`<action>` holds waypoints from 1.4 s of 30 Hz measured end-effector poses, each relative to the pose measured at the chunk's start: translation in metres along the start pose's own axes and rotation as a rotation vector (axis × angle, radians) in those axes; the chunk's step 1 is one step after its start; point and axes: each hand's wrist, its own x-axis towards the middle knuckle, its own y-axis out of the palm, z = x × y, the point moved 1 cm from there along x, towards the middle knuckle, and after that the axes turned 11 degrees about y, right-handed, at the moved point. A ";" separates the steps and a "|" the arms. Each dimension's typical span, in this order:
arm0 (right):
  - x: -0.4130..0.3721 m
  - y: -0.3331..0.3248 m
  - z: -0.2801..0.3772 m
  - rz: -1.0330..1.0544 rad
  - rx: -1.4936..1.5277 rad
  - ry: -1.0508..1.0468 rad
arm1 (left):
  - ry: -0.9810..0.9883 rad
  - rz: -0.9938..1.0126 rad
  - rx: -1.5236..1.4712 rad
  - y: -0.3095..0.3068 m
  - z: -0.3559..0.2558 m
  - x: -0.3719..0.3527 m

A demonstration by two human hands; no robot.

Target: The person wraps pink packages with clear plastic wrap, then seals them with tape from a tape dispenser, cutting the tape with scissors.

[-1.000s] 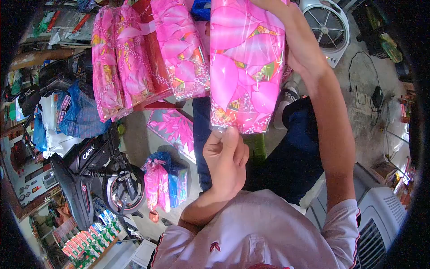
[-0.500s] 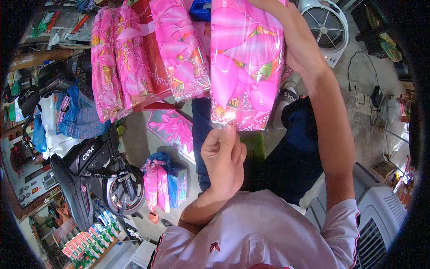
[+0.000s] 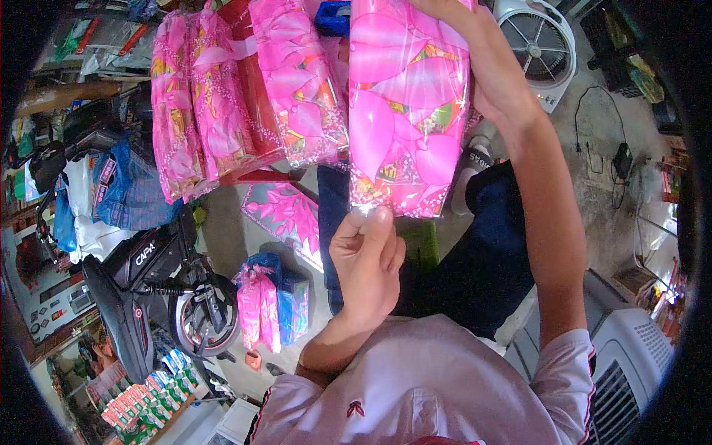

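Note:
A package in glossy clear film printed with pink flowers stands in front of me, its top cut off by the view. My left hand is closed at its lower edge, thumb and index finger pinching the film there. Along the package's upper right side lies my right hand, gripping it, with part of its fingers out of view. Just left of it is a similar pink wrapped package, and two slimmer pink packages lie beyond, on a red surface.
A flower-printed film sheet lies low on the left, above pink and blue bagged packages on the floor. A black motorbike stands at left. At right are a fan, a black cable and a grey air cooler.
My left hand has shifted very slightly left along the package's lower edge, still pinching. The right hand and the package stay almost in place.

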 end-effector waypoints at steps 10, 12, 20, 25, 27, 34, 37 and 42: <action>-0.011 0.008 0.016 -0.042 -0.259 -0.056 | -0.063 -0.025 -0.043 0.000 -0.004 0.001; -0.011 0.007 0.011 0.011 -0.191 -0.115 | -0.068 -0.033 -0.060 0.000 0.001 0.000; -0.003 0.002 0.006 0.050 -0.105 0.042 | -0.071 -0.022 -0.048 -0.001 0.005 0.001; -0.019 0.019 0.019 -0.047 -0.143 -0.049 | 0.044 -0.048 0.141 0.000 0.007 0.004; -0.011 0.012 0.015 -0.043 -0.143 -0.033 | 0.108 -0.047 0.216 -0.007 0.011 0.007; -0.001 -0.008 -0.004 -0.070 -0.063 0.014 | 0.161 0.012 0.254 -0.022 0.022 0.011; -0.007 0.003 0.000 -0.080 -0.062 0.062 | 0.182 0.065 0.243 -0.025 0.016 0.009; -0.010 0.022 -0.010 -0.081 -0.106 0.166 | 0.280 0.200 0.390 -0.027 -0.006 0.007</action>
